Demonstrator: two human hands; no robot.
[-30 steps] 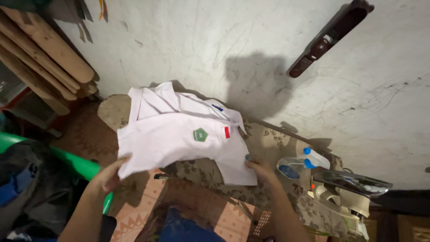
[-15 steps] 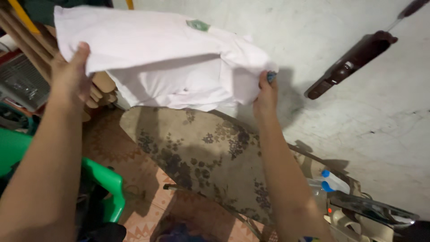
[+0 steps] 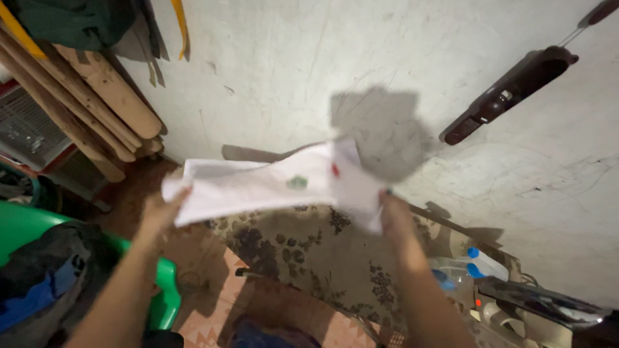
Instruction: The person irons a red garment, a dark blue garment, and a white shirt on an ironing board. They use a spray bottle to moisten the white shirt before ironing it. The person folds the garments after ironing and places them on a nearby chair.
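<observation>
Both hands grip the white short-sleeved cotton shirt with a green chest badge and a small red mark (image 3: pixel 277 183); the left hand (image 3: pixel 160 212) has its fingers clenched on the shirt's left edge and the right hand (image 3: pixel 391 212) pinches the right edge; half a second ago the shirt was held high against the wall, and it has now come down to just above the board, stretched nearly flat and blurred with motion; judged from this, the garment is being shaken out and lowered for laying on the board, not yet resting on it; beneath it stands the ironing board with a brown floral fabric cover (image 3: pixel 303 251), its cover bare under the shirt; at the board's right end lie a clear plastic spray bottle with a blue cap (image 3: pixel 474 267) and a cream-bodied iron with a shiny metal soleplate (image 3: pixel 541 306); lower left, a green plastic chair (image 3: pixel 164 290) carries a heap of dark and blue clothes (image 3: pixel 45 283); the floor is patterned orange tile (image 3: pixel 206 322); beyond, pale wooden planks (image 3: pixel 103 96) lean at upper left against a scuffed whitewashed wall (image 3: pixel 290 64), and a dark brown elongated fixture (image 3: pixel 509 90) hangs on that wall at upper right
</observation>
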